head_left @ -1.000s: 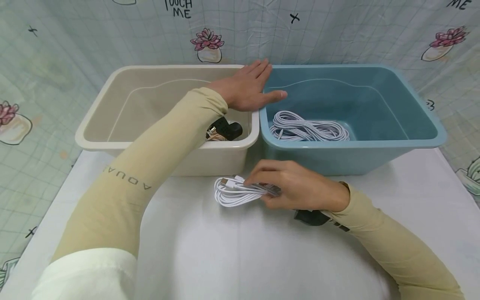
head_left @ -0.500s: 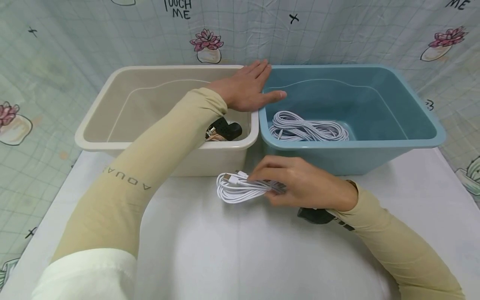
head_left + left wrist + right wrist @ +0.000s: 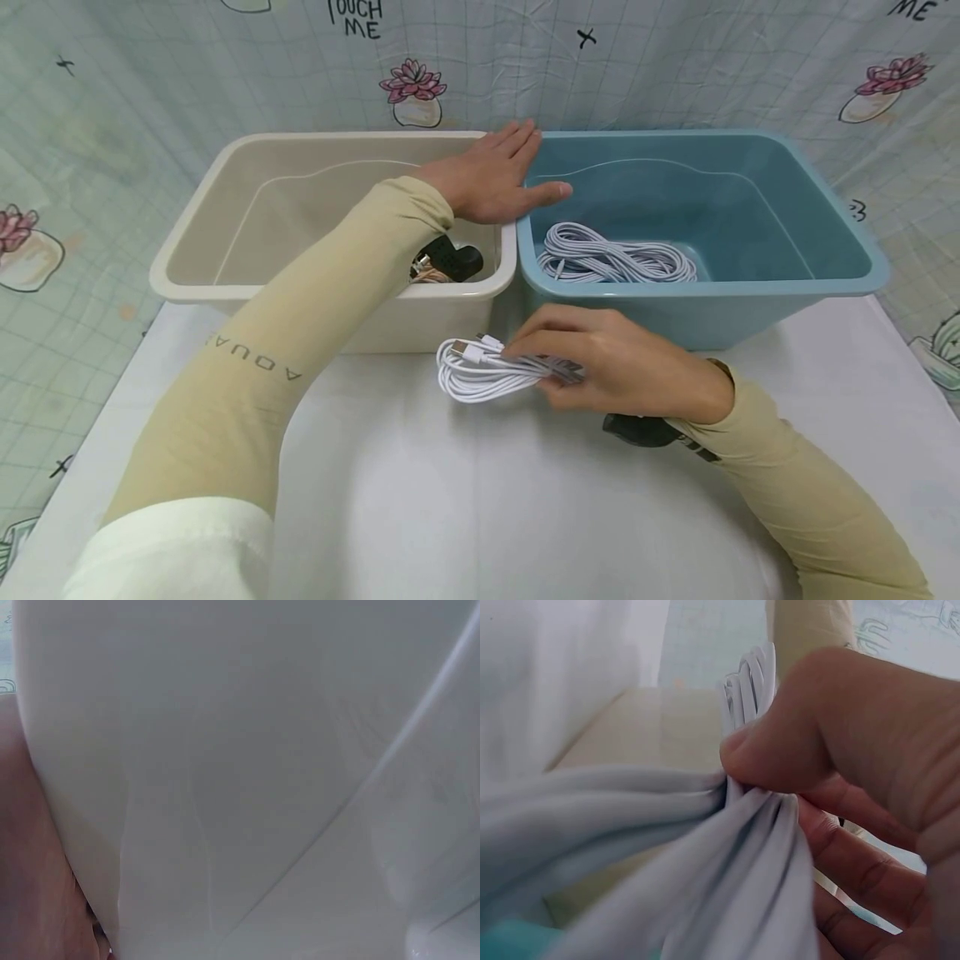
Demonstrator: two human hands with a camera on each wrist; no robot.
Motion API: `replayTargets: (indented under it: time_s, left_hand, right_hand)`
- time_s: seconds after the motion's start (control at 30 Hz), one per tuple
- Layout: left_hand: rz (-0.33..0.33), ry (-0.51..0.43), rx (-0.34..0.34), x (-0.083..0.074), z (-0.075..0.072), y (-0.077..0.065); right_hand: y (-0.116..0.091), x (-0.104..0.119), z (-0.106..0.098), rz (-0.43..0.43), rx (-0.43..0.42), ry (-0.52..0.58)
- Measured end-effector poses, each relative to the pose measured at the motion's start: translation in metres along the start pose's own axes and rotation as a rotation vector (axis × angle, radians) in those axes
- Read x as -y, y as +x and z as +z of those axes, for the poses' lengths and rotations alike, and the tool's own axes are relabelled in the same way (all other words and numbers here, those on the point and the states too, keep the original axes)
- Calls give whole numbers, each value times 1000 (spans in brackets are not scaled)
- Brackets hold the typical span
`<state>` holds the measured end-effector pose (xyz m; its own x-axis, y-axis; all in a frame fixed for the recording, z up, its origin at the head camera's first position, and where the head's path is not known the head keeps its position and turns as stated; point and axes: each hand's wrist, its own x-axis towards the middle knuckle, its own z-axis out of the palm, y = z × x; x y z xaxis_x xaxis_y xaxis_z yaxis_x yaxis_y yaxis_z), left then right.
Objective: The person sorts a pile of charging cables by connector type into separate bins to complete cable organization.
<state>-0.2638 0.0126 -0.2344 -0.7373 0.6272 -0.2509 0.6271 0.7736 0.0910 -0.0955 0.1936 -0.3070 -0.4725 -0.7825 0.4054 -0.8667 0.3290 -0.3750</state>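
In the head view my right hand (image 3: pixel 600 362) grips a coiled white USB cable (image 3: pixel 480 375) just in front of the two bins. Its metal-tipped connectors lie on top of the coil, left of my fingers. The right wrist view shows my thumb (image 3: pixel 769 757) pinching the bundled cable strands (image 3: pixel 735 847). My left hand (image 3: pixel 498 179) rests with straight fingers on the meeting rims of the beige bin (image 3: pixel 195 225) and the blue bin (image 3: pixel 750 287). Mostly the beige bin's inner wall (image 3: pixel 247 765) fills the left wrist view.
Inside the blue bin lie coiled white cables (image 3: pixel 615 254). A black adapter-like item (image 3: pixel 453 258) and some tan cord sit in the beige bin, partly hidden by my left sleeve (image 3: pixel 300 350). A white cloth (image 3: pixel 420 500) covers the table; patterned fabric (image 3: pixel 495 75) hangs behind the bins.
My right hand has moved slightly up and to the right with the cable coil in its grip. The left hand has stayed on the rims.
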Motion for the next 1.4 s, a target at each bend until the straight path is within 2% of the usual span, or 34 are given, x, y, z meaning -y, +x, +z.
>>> replayTargets:
  time_s: [0.77, 1.0, 1.2, 1.4]
  left_hand:
    - [6, -16, 6, 6, 1, -3]
    - [-6, -30, 13, 8, 1, -5]
    - [-14, -23, 20, 9, 2, -5]
    - [7, -6, 25, 5, -1, -1]
  right_hand:
    - [1, 13, -12, -36, -22, -17]
    - [2, 20, -15, -70, -64, -31]
    - [2, 29, -21, -57, -95, -42]
    - [-1, 32, -26, -105, -199, -82]
